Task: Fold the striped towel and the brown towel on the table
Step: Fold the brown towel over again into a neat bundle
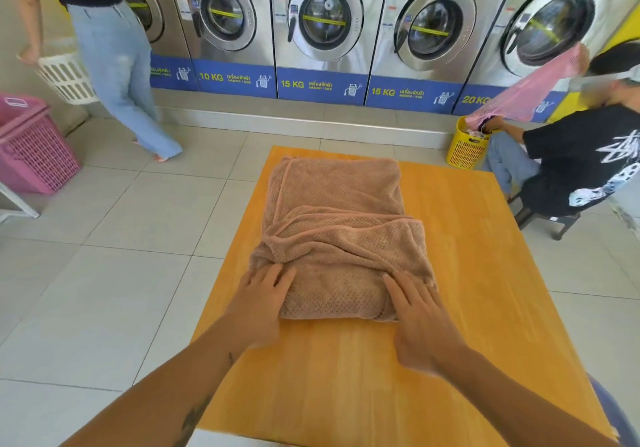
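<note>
The brown towel (341, 235) lies along the middle of the orange wooden table (485, 273), its near part doubled over the rest with some wrinkles. My left hand (259, 304) rests flat at the towel's near left corner, fingers spread on the fabric. My right hand (420, 318) lies flat at the near right corner, fingers apart and pointing away from me. Neither hand pinches the cloth. No striped towel is in view.
A row of steel washing machines (325, 21) lines the back wall. One person stands at the far left by a white basket (65, 76) and a pink basket (34, 149). Another person sits at the right beside a yellow basket (467, 149), holding pink cloth.
</note>
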